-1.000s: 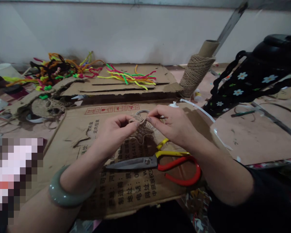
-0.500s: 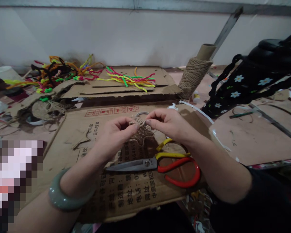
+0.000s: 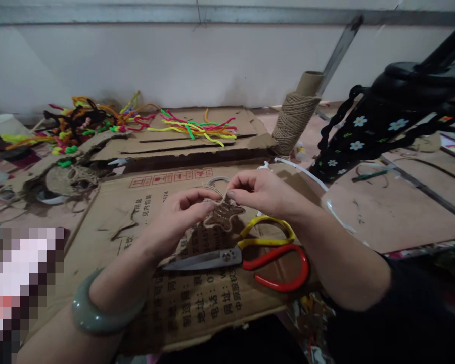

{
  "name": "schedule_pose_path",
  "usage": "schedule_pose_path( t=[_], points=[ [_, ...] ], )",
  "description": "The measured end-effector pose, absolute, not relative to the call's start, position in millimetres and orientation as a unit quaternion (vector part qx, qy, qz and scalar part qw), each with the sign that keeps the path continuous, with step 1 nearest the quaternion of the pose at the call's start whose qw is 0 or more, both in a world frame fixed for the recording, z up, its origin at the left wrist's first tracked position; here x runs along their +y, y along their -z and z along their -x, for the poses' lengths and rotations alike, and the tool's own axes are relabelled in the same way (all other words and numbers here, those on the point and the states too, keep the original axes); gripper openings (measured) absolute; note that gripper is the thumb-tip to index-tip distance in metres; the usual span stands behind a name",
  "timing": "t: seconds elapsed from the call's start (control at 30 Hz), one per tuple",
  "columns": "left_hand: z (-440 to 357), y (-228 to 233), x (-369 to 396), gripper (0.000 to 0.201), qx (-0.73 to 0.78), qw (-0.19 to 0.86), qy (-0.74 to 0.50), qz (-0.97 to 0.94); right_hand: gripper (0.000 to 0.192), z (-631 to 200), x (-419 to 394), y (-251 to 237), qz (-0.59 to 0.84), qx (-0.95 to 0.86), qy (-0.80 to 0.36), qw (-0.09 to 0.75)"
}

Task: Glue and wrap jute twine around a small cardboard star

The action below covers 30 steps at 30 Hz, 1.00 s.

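Observation:
Both hands meet over a flat sheet of printed cardboard (image 3: pixel 136 212). Between them hangs a small star shape wound with brown twine (image 3: pixel 223 215). My left hand (image 3: pixel 180 215) pinches its upper left edge with thumb and forefinger. My right hand (image 3: pixel 261 192) pinches the top of the star, where a thin twine end shows between the fingertips. A grey-green bangle (image 3: pixel 98 308) sits on my left wrist. Just below the star lie scissors (image 3: pixel 242 255) with one yellow and one red handle, blades pointing left.
A spool of brown twine (image 3: pixel 293 119) leans at the back. Coloured pipe cleaners (image 3: pixel 193 126) lie on more cardboard, with a bigger pile (image 3: pixel 83 124) at far left. A black flowered bag (image 3: pixel 367 136) stands right. A coil of twine (image 3: pixel 66 174) rests left.
The view has tilted so everything sits slightly lower and left. The star has turned a little flatter between my fingers. Both hands keep their pinch.

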<state>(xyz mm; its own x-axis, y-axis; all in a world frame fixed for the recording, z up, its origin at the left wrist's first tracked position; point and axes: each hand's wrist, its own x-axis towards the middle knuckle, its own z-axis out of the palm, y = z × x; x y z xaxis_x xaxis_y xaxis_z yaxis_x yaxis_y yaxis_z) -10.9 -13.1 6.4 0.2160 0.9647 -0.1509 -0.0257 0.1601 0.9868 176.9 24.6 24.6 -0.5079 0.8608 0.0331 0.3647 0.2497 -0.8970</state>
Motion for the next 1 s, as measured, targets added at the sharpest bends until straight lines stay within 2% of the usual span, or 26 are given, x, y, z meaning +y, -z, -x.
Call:
schedule_pose_path(
  t=[0.1, 0.23, 0.5, 0.8, 0.87, 1.0],
  points=[
    [11.9, -8.4, -12.4, 0.021, 0.485, 0.580, -0.409, -0.511, 0.010, -176.2, 23.6, -24.2, 0.407, -0.769, -0.427, 0.247],
    [10.9, -10.1, -12.8, 0.019, 0.534, 0.548, -0.335, -0.549, 0.012, -174.7, 18.9, -26.6, 0.400, -0.807, -0.380, 0.210],
    [9.3, -10.6, -13.0, 0.016, 0.525, 0.576, -0.271, -0.565, 0.014, -173.2, 12.8, -26.4, 0.392, -0.852, -0.292, 0.189],
    [8.2, -4.6, -12.9, 0.014, 0.521, 0.528, -0.366, -0.562, 0.024, -175.9, 14.0, -27.4, 0.361, -0.846, -0.292, 0.262],
    [7.7, -6.4, -12.6, 0.013, 0.524, 0.528, -0.379, -0.550, 0.024, -178.3, 15.7, -26.9, 0.356, -0.854, -0.253, 0.283],
    [5.9, -9.9, -11.3, 0.013, 0.532, 0.523, -0.415, -0.520, 0.022, -181.9, 18.2, -22.0, 0.338, -0.881, -0.090, 0.318]
  ],
)
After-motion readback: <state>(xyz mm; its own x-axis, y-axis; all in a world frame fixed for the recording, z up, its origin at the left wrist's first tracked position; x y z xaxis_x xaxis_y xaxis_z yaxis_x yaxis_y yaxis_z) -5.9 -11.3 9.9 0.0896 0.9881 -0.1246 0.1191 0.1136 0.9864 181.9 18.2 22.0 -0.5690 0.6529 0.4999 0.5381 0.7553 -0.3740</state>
